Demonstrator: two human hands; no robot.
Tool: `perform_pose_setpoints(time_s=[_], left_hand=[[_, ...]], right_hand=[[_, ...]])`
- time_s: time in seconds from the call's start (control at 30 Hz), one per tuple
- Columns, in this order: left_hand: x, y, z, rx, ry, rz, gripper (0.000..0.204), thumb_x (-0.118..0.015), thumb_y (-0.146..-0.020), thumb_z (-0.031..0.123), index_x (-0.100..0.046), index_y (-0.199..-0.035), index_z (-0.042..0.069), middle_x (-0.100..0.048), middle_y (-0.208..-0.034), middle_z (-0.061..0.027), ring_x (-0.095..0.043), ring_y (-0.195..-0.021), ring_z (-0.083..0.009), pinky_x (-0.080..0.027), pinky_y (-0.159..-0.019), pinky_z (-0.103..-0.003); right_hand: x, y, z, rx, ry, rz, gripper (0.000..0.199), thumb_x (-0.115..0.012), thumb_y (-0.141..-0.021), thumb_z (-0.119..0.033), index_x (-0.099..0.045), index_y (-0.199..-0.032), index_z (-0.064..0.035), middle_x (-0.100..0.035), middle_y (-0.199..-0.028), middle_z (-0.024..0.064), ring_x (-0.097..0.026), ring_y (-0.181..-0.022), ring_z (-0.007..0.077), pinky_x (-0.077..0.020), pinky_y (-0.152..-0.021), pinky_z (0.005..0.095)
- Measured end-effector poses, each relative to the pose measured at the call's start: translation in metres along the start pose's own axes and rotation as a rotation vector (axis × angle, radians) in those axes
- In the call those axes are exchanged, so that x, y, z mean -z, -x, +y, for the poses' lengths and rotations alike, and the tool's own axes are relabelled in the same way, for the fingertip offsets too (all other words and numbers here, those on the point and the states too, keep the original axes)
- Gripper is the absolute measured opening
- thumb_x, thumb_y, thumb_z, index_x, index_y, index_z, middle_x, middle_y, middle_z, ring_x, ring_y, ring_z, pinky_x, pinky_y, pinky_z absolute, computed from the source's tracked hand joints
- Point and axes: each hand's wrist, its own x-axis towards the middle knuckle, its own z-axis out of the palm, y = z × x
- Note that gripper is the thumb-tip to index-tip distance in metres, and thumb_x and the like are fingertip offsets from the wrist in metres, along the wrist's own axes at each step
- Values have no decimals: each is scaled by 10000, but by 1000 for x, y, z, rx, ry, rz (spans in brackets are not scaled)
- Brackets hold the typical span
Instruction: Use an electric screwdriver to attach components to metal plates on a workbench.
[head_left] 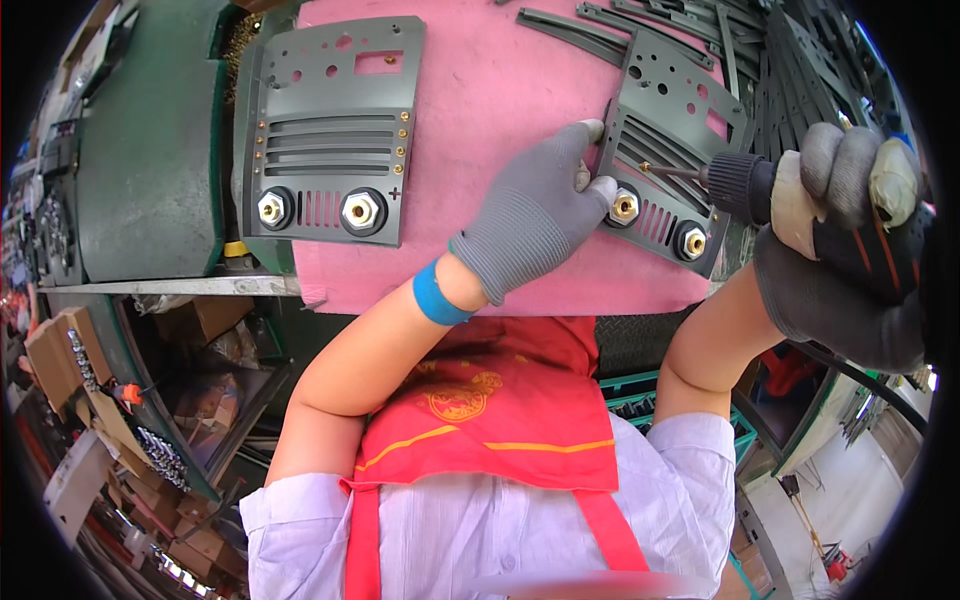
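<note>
A dark grey metal panel (672, 120) with slots, round holes and two brass-and-black sockets lies tilted on the pink mat at the right. My left hand (540, 210), in a grey glove, grips its left edge, thumb near the left socket (623, 206). In my gloved right hand (845, 175) is an electric screwdriver (742, 187), held sideways. Its bit reaches a small brass screw (645, 168) at the panel's slots. A similar panel (335, 90) lies at the left, with brass screws beside its slots and two sockets fitted.
Loose dark metal strips (690, 25) are heaped at the far right, beyond the tilted panel. The pink mat (480, 90) covers the table, whose metal edge (180, 286) shows at left. A green surface (150, 160) is farther left. Cardboard boxes (200, 550) stand low at the left.
</note>
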Motion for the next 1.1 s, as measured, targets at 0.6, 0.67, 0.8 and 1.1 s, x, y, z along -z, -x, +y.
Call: perform_pose_setpoints(time_s=[0.6, 0.67, 0.8, 1.1], left_hand=[[23, 12, -8, 102, 226, -106, 538, -626, -843, 95, -485, -1355, 9, -360, -696, 54, -378, -644, -39, -392, -606, -206], [26, 11, -3, 126, 238, -116, 515, -627, -845, 96, -502, -1337, 9, -369, -691, 53, -380, -638, -38, -394, -599, -208], [21, 10, -5, 120, 162, -63, 420, -632, -855, 106, -564, -1257, 5, -403, -680, 49, -393, -624, -35, -395, -572, -214], [8, 21, -8, 100, 108, 95, 335, -637, -870, 124, -601, -1177, -4, -395, -633, 42, -400, -600, -41, -381, -541, -223]], right_hand=[[-8, -3, 39, -87, -68, -48, 316, -646, -796, -345, -483, -823, -76, -402, -752, 30, -361, -656, 125, -292, -560, 273], [1, -1, 41, -95, -73, -47, 311, -645, -800, -341, -483, -822, -76, -401, -752, 30, -362, -655, 125, -292, -560, 275], [-7, -3, 48, -109, -77, -51, 302, -642, -806, -333, -484, -819, -76, -400, -751, 31, -363, -654, 125, -291, -561, 277], [-19, -7, 55, -119, -84, -91, 281, -635, -821, -315, -485, -812, -77, -396, -749, 31, -367, -652, 126, -289, -563, 284]])
